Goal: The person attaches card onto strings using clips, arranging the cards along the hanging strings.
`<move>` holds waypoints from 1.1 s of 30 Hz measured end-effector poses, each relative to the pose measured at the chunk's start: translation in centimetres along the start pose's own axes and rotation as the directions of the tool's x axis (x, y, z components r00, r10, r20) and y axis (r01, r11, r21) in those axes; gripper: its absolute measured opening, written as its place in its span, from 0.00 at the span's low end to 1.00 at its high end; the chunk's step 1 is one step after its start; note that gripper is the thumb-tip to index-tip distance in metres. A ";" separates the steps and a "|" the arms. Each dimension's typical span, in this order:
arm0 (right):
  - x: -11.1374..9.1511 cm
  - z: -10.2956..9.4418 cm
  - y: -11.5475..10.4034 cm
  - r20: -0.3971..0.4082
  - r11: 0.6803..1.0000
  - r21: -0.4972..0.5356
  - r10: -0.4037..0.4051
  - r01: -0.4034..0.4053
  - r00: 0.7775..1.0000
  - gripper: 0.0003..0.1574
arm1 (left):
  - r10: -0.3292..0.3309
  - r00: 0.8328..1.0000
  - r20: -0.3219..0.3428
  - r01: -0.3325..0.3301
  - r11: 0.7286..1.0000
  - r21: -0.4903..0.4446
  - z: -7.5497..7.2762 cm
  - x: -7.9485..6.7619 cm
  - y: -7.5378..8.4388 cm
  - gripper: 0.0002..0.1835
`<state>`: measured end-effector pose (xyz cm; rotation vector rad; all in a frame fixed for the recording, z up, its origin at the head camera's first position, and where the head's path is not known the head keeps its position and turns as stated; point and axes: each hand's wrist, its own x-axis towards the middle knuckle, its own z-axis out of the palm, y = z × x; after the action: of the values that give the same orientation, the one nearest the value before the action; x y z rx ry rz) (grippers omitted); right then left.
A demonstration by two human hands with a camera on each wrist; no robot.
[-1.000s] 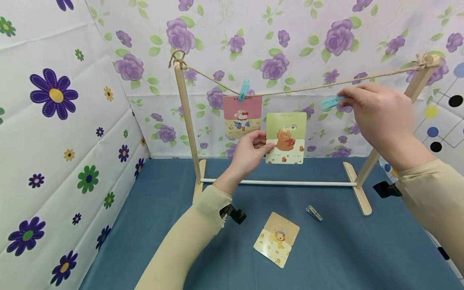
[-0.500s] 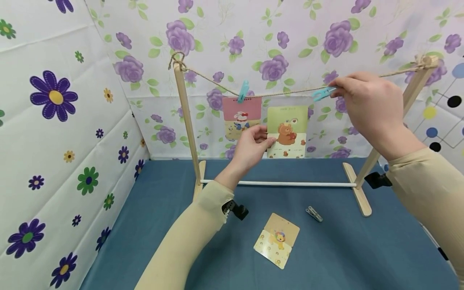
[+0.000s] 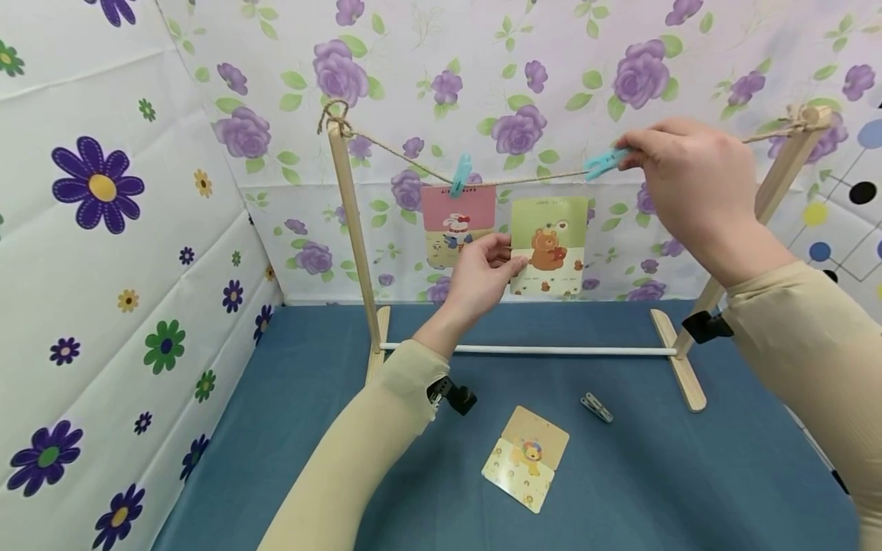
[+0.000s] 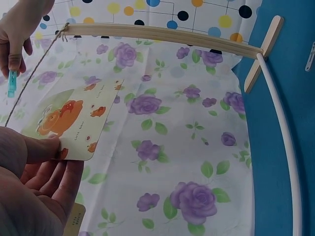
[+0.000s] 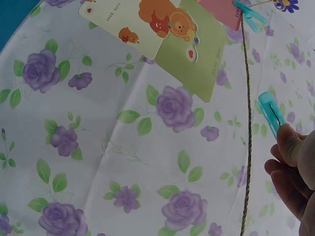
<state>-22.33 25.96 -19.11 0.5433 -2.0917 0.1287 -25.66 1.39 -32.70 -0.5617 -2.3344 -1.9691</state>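
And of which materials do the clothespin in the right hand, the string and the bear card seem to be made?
Clothespin: most likely plastic, smooth and slightly glossy; the turquoise body looks evenly coloured.
String: probably natural fibre such as jute, matte; its brown strands look twisted.
Bear card: coated cardboard or thin plastic, cannot tell which, smooth; it looks flat although held at one edge.

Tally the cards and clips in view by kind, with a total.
Cards: 3 (pink card, green card, tan card)
Clips: 3 (hung blue clip, held blue clip, grey clip)
Total: 6
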 end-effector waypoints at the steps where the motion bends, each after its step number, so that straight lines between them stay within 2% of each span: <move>1: 0.1 0.0 0.0 0.008 1.000 -0.002 0.005 -0.005 1.000 0.11 | 0.000 1.000 -0.001 0.000 1.000 -0.003 0.0 0.0 0.0 0.22; 22: 0.8 0.6 -0.4 0.026 1.000 -0.026 0.011 -0.010 1.000 0.09 | 0.012 0.999 -0.036 -0.012 1.000 -0.002 0.3 0.4 0.2 0.22; 33: 1.2 0.7 -1.2 0.068 0.999 -0.025 0.036 -0.034 0.997 0.10 | 0.006 0.999 -0.046 -0.007 1.000 -0.023 0.3 0.2 0.2 0.22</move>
<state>-22.96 24.21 -18.65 0.5036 -2.1674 0.1064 -25.75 1.78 -32.52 -0.5190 -2.2839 -1.9865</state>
